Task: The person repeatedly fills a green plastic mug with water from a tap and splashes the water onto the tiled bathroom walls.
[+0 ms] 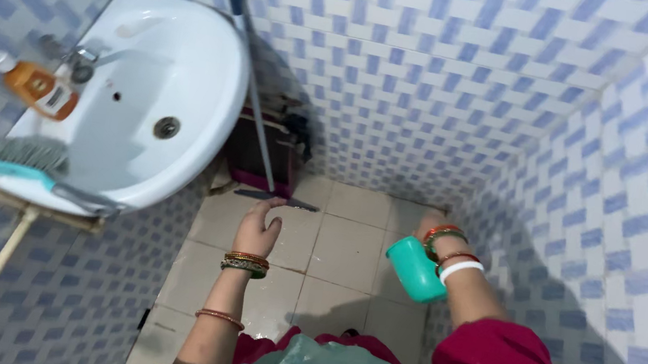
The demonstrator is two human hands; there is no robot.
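Looking down into a tiled bathroom corner, the head view shows both of the person's hands out over the floor (pixel 348 252). The right hand (pixel 433 226) carries a teal plastic mug (pixel 415 267) at about four o'clock in the frame; the mug hangs just below the bangled wrist, its long axis tilted, mouth toward seven o'clock. Most of that hand is hidden behind the wrist and the mug, so its grip appears closed on the mug, though the fingers themselves cannot be made out.

The left hand (pixel 258 232) sits near the centre, fingers together and stretched flat toward twelve o'clock, holding nothing. Just beyond its fingertips lies the dark blade of a floor wiper (pixel 276 198), running roughly nine to three across the tiles, with its long handle (pixel 256 98) rising toward eleven o'clock and leaning on the wall beside the white washbasin (pixel 135 99). The left hand is clearly the nearer one to the wiper; the mug lies well apart from it, at the hand's three o'clock.

On the basin rim are an orange soap bottle (pixel 40 86) and a teal scrubbing brush (pixel 26 164). The tiled walls close in at twelve and three o'clock; open floor lies between the two hands.
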